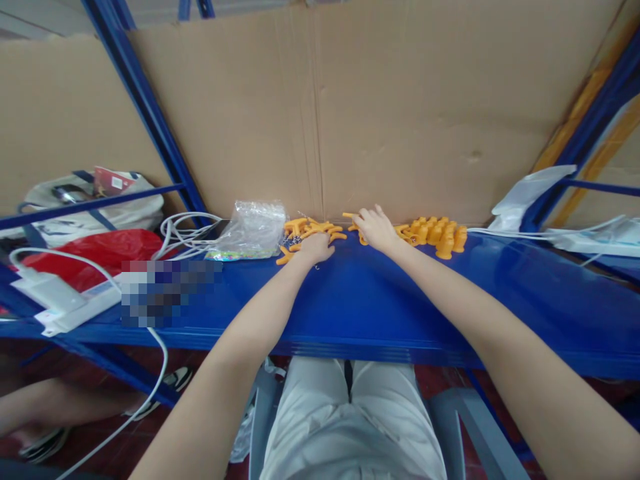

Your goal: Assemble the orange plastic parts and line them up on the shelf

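Observation:
Both my arms reach forward over a blue shelf (380,300). My left hand (316,247) is curled at the near edge of a loose pile of small orange plastic pieces (311,229), its fingers closed and what they hold hidden. My right hand (376,229) rests fingers-down at the back of the shelf, closed on an orange piece (349,215) that sticks out to its left. Just right of that hand stands a cluster of upright orange pieces (440,237).
A crumpled clear plastic bag (253,230) lies left of the pile, with white cables (185,232) and a white power strip (65,303) further left. A red bag (95,250) and cardboard wall (350,113) stand behind. Another person's leg (60,403) shows below left.

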`<state>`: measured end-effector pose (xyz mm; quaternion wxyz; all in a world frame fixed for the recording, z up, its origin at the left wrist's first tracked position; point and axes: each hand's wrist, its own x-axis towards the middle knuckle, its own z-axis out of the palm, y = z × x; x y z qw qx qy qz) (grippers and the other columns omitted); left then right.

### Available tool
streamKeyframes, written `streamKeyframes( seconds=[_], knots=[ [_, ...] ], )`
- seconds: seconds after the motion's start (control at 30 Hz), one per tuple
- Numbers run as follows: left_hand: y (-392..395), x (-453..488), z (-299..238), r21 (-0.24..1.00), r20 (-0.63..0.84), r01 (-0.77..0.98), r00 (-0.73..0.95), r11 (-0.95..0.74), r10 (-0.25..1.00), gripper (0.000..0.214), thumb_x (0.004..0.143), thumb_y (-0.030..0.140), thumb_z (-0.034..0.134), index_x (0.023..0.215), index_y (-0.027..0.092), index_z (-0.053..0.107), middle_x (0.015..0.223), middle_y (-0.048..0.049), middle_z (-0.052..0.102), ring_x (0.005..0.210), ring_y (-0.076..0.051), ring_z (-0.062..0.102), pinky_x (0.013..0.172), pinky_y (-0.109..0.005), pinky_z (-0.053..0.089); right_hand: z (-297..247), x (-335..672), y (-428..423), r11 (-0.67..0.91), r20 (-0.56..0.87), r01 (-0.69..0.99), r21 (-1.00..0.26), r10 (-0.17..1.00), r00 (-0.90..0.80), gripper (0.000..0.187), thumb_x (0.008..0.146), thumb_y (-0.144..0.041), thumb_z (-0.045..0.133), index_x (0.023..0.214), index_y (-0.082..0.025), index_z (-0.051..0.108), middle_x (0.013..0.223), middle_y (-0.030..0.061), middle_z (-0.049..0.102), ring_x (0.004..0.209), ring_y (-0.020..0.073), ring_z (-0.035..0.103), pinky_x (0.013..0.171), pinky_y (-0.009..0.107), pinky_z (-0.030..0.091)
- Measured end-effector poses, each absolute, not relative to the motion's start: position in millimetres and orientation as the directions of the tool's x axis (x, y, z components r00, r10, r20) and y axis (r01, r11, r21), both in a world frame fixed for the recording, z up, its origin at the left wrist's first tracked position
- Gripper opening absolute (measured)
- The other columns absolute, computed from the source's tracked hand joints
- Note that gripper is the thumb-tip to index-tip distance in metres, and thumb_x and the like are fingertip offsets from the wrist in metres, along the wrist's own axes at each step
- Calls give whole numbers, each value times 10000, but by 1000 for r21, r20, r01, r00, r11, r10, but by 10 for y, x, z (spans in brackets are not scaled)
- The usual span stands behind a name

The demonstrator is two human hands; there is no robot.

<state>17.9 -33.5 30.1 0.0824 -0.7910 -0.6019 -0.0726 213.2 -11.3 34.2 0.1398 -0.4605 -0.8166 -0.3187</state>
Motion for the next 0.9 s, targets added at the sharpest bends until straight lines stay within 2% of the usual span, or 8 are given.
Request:
streamKeyframes(
  seconds=[0.13, 0.3, 0.47, 0.57, 0.73, 0.9],
  knots=[
    [-304, 171, 278, -45, 230, 960, 278, -275, 932, 382, 943, 306, 513, 1208, 140, 732, 1243, -147, 728, 1169, -295, 684, 1010, -372, 546, 240, 2025, -112, 353, 473, 848, 396, 712, -518, 471, 986, -56, 349, 1375, -97, 611, 1166, 180, 676, 1118, 270, 602, 1170, 549, 261],
    [-243, 150, 225, -12, 262, 951, 301, -308, 917, 334, 907, 281, 555, 1142, 161, 759, 1185, -143, 750, 1143, -305, 693, 1009, -404, 549, 74, 2037, -96, 356, 456, 860, 366, 737, -499, 525, 1018, -97, 282, 1465, -99, 556, 1263, 197, 668, 1216, 293, 582, 1211, 608, 234],
    [-206, 133, 184, -17, 252, 936, 345, -352, 904, 320, 882, 270, 584, 1128, 164, 758, 1183, -148, 749, 1194, -319, 667, 1063, -414, 509, -66, 2064, -36, 383, 473, 870, 312, 731, -492, 564, 998, -84, 280, 1468, -179, 576, 1400, 169, 629, 1321, 307, 540, 1210, 669, 227],
    [-197, 129, 167, -40, 235, 937, 346, -347, 908, 304, 885, 269, 581, 1110, 168, 759, 1196, -146, 742, 1226, -319, 645, 1087, -418, 488, -113, 2073, -9, 381, 472, 877, 293, 740, -479, 560, 994, -87, 297, 1441, -221, 606, 1415, 142, 632, 1341, 297, 538, 1210, 678, 226],
    [-175, 127, 147, -22, 229, 937, 344, -349, 910, 277, 891, 231, 566, 1051, 145, 775, 1175, -166, 740, 1216, -324, 644, 1097, -419, 475, -136, 2062, -29, 383, 467, 884, 268, 750, -468, 577, 980, -74, 296, 1462, -206, 584, 1446, 158, 616, 1360, 307, 531, 1206, 698, 221],
    [-168, 144, 154, 36, 292, 947, 296, -320, 909, 277, 879, 136, 532, 1022, 169, 767, 1151, -142, 745, 1166, -293, 665, 1054, -403, 498, -124, 2040, -62, 369, 438, 895, 249, 782, -444, 599, 977, -62, 265, 1486, -176, 560, 1475, 182, 588, 1368, 317, 532, 1203, 706, 222]
  ],
)
